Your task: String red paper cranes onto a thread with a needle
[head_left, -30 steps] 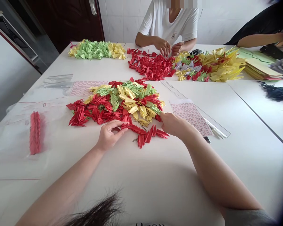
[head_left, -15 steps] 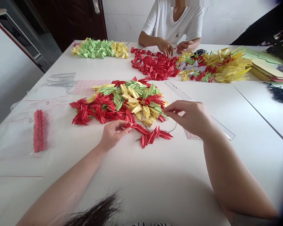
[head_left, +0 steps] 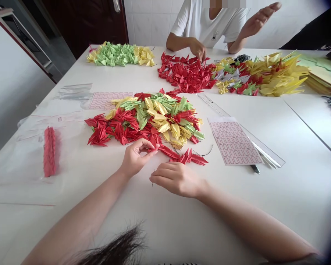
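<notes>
The left hand (head_left: 136, 158) pinches the left end of a red strand (head_left: 186, 157) between thumb and fingertips, closed on it. The strand is a short row of pointed, folded red paper pieces nested one into the next. It lies on the white table (head_left: 165, 221) just in front of the pile (head_left: 154, 117) and runs right from the pinch. A thin dark thread (head_left: 207, 152) curls out past its right end.

The right hand (head_left: 178, 179) rests palm down on the table just below the strand, apart from it, with its fingers drawn together and pointing left. A small dark bit shows at its fingertips. Whether they grip it I cannot tell.

The pile is a loose mound of the same folded pieces in red, yellow and green. Right of it lie a label sheet (head_left: 234, 141), a clear ruler (head_left: 238, 127) and a pen (head_left: 255, 169). A second label sheet (head_left: 107, 100) lies at the pile's far left corner. Well to the left, a red bundle (head_left: 50, 151) lies inside a clear bag.

Along the far edge sit a green and yellow heap (head_left: 120, 55), a red heap (head_left: 187, 73) and a mostly yellow heap (head_left: 273, 71). A person in a white shirt sits behind them, with one hand (head_left: 198, 49) on the red heap and the other hand (head_left: 257, 20) raised, open.
</notes>
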Available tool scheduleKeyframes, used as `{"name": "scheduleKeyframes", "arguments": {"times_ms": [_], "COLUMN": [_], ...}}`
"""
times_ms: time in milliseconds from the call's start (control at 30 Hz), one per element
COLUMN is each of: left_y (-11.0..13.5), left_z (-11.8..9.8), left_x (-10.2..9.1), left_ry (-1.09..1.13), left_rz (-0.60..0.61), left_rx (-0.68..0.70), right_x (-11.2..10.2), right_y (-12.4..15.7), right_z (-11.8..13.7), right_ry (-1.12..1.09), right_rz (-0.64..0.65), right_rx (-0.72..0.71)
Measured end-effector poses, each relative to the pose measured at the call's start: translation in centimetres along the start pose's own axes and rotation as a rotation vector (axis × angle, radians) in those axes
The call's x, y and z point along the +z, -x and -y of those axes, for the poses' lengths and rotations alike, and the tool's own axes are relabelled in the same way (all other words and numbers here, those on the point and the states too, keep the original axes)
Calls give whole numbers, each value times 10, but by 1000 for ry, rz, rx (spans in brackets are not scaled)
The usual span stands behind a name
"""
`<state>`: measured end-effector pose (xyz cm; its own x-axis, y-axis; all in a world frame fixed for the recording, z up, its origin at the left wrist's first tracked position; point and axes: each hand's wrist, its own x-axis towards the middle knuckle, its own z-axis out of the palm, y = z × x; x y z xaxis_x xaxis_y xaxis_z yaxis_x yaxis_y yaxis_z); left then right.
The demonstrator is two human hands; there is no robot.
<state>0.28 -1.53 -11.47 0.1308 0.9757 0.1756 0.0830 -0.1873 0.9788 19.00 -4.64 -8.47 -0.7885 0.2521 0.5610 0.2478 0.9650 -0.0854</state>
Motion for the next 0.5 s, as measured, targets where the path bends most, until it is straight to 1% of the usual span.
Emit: {"name": "scheduleKeyframes", "arguments": {"times_ms": [100, 200, 267, 400, 500], "left_y": [1, 2, 4, 5, 5], "left_z": [1, 0, -2, -6, -9], "left_x": [0, 0, 0, 1, 1], "left_ry": [13, -25, -57, -134, -177], "left_rz": [2, 6, 17, 56, 76], "left_rx": [-1, 20, 30, 47, 59], "right_x": [-3, -6, -8, -8, -7], "right_y": [2, 2, 2, 2, 3], "right_z": [0, -2, -4, -5, -4], "right_ry": [158, 249, 296, 395, 374], "right_rz": [-135, -229, -250, -242, -233], "right_rx": [-124, -160, -165, -163, -116]}}
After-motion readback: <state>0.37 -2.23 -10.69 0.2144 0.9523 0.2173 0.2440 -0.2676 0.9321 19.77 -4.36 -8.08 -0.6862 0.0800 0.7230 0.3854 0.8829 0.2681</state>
